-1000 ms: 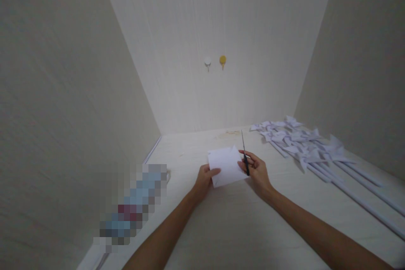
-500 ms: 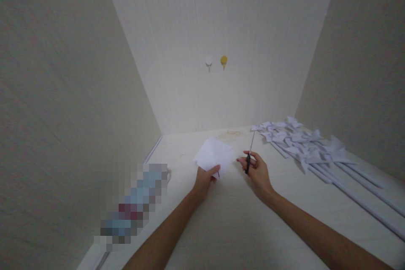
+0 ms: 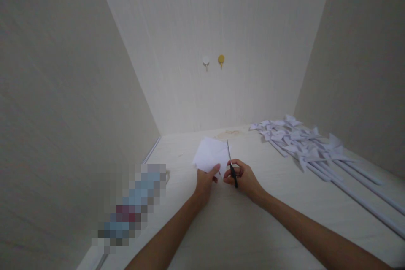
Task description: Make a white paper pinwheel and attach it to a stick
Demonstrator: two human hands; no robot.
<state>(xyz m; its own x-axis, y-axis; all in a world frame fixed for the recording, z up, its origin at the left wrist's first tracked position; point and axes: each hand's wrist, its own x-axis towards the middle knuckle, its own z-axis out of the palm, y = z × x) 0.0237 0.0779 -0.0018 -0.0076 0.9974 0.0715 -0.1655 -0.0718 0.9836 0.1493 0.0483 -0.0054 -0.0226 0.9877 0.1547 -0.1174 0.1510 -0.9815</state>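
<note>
While left hand (image 3: 205,184) pinches paper (image 3: 209,154) and right hand (image 3: 247,182) grips scissors (image 3: 233,173), two hooks (image 3: 221,58) sit beyond paper, one pinwheel pile (image 3: 294,149) right.

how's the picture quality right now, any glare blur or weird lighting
Head view: dim, soft light, the left wall and right wall darker than the back wall; head view: no strong glare, though the white paper shows little fine detail and the scissors look slightly soft; head view: a pixelated patch on the left hides what is there.

Left hand (image 3: 204,184) grips white paper (image 3: 207,153); right hand (image 3: 247,182) holds black-handled scissors (image 3: 233,173) near paper's edge.
</note>
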